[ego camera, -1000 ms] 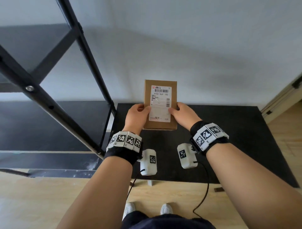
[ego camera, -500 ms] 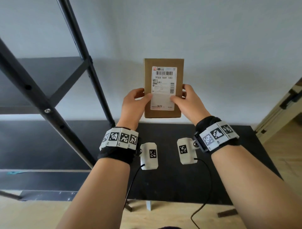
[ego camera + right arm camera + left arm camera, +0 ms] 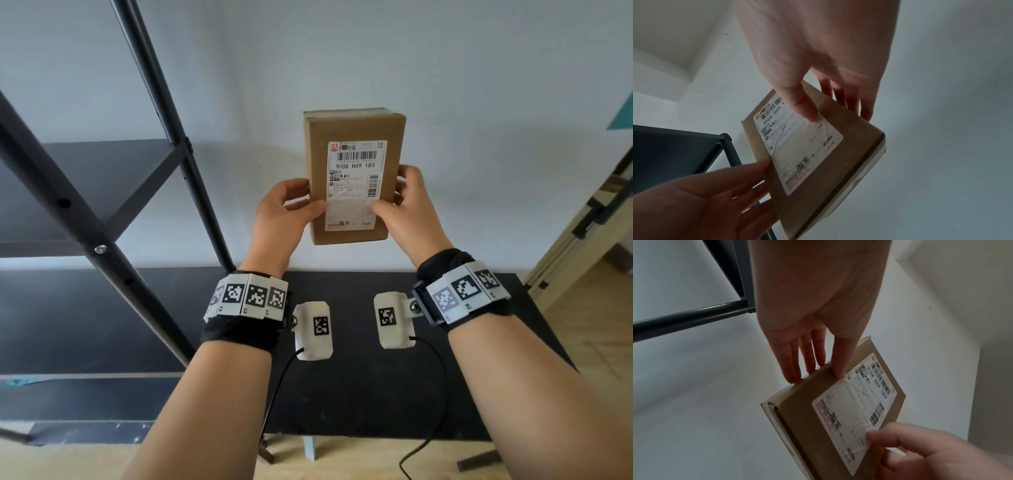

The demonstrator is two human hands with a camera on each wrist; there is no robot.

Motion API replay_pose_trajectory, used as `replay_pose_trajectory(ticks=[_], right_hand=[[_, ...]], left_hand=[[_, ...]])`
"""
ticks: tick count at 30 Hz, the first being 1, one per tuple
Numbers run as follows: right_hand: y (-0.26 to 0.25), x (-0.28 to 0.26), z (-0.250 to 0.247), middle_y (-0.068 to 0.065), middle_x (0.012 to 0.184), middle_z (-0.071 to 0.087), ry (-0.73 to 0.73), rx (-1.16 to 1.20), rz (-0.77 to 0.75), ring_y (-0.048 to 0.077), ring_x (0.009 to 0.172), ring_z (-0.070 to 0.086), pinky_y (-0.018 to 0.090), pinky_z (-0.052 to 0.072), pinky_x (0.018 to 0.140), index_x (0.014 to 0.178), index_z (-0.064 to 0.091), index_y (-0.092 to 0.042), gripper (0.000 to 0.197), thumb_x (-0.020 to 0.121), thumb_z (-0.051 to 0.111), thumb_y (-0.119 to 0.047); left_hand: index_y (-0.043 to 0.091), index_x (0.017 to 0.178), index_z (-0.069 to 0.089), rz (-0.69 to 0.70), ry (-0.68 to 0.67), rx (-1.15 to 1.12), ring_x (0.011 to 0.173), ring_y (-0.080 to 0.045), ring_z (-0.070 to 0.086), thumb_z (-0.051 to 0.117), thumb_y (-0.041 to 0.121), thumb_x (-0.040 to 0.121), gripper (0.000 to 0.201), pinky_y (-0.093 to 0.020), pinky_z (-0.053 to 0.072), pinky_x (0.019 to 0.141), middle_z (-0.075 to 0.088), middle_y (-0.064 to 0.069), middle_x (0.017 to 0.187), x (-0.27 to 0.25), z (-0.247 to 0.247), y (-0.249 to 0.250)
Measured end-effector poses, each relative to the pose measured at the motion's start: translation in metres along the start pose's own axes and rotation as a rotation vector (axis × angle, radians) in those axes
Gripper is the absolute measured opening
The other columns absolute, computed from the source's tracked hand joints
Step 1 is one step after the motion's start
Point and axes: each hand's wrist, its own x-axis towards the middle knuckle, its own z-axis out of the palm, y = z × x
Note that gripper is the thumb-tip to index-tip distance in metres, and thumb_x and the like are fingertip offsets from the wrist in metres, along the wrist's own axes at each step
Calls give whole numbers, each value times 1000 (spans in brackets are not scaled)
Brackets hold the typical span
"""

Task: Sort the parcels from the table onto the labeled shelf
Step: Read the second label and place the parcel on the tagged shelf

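A flat brown cardboard parcel point(image 3: 352, 137) with a white shipping label reading "900X H69 183" is held upright in the air in front of the white wall, above the black table point(image 3: 342, 394). My left hand point(image 3: 287, 212) pinches its left edge, thumb on the label side and fingers behind. My right hand point(image 3: 407, 202) pinches the right edge the same way. In the left wrist view the parcel point(image 3: 803, 402) sits between thumb and fingers; in the right wrist view the parcel point(image 3: 849, 146) is gripped near its top.
The black metal shelf point(image 3: 85, 171) stands at the left with dark boards and slanted posts point(image 3: 164, 113). A door frame point(image 3: 589, 222) is at the right edge. Wooden floor shows under the table.
Both hands have raised the parcel from the table top up in front of the wall and tilted its labelled face toward me.
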Motion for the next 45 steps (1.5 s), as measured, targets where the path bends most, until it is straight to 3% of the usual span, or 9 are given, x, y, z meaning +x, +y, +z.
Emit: replay_pose_trajectory(ticks=[5, 10, 13, 18, 26, 36, 42, 45], right_hand=[[-3, -4, -2, -5, 123, 60, 10, -11, -1, 12, 111, 60, 20, 55, 69, 126, 38, -21, 46, 89, 60, -4], [-7, -11, -4, -6, 120, 58, -16, 7, 36, 10, 105, 59, 19, 51, 69, 128, 40, -19, 43, 90, 58, -10], [-9, -13, -4, -8, 119, 58, -24, -4, 50, 1, 97, 58, 16, 49, 68, 130, 42, -19, 42, 91, 57, -15], [-10, -17, -2, -6, 118, 61, -27, -9, 80, 8, 104, 59, 20, 50, 74, 129, 45, -21, 40, 91, 57, -21], [-10, -20, -4, -7, 110, 64, -58, -22, 125, 3, 95, 61, 24, 51, 74, 130, 49, -21, 39, 92, 55, -28], [-4, -21, -7, -5, 112, 63, -77, -23, 162, 4, 93, 60, 17, 46, 65, 128, 47, -14, 33, 95, 50, -20], [-1, -23, -9, -3, 115, 62, -68, -31, 160, 11, 101, 61, 16, 46, 64, 131, 43, -15, 37, 95, 51, -19], [2, -23, -9, -3, 115, 60, -67, -43, 146, 6, 95, 57, 15, 43, 61, 139, 38, -17, 46, 96, 53, -23]], left_hand=[[11, 127, 62, 4, -5, -3, 101, -7, 70, 75, 7, 85, 44, -11, 54, 74, 71, 4, 118, -2, 0, 3], [14, 127, 65, -16, 17, -1, 110, -15, 68, 76, 15, 85, 43, -33, 55, 97, 71, 1, 118, -4, -2, 2], [16, 128, 64, -33, 29, -5, 107, -13, 67, 75, 21, 87, 42, -32, 55, 95, 71, 3, 114, -4, -3, 4], [17, 127, 64, -59, 40, -12, 105, -13, 68, 73, 28, 88, 41, -34, 54, 97, 71, 3, 111, -7, -3, 5], [15, 124, 66, -76, 49, 9, 103, -16, 70, 73, 36, 87, 42, -34, 58, 89, 73, -2, 110, -11, -4, 6], [20, 118, 63, -49, 37, 94, 86, 2, 62, 76, 33, 86, 37, -18, 52, 76, 67, 12, 97, -17, 5, 11], [19, 119, 62, -58, 27, 87, 87, 0, 64, 76, 30, 86, 37, -18, 51, 74, 68, 10, 98, -21, 5, 8], [16, 123, 62, -84, 25, 87, 94, -6, 66, 76, 26, 86, 41, -25, 56, 84, 70, 5, 104, -23, 2, 4]])
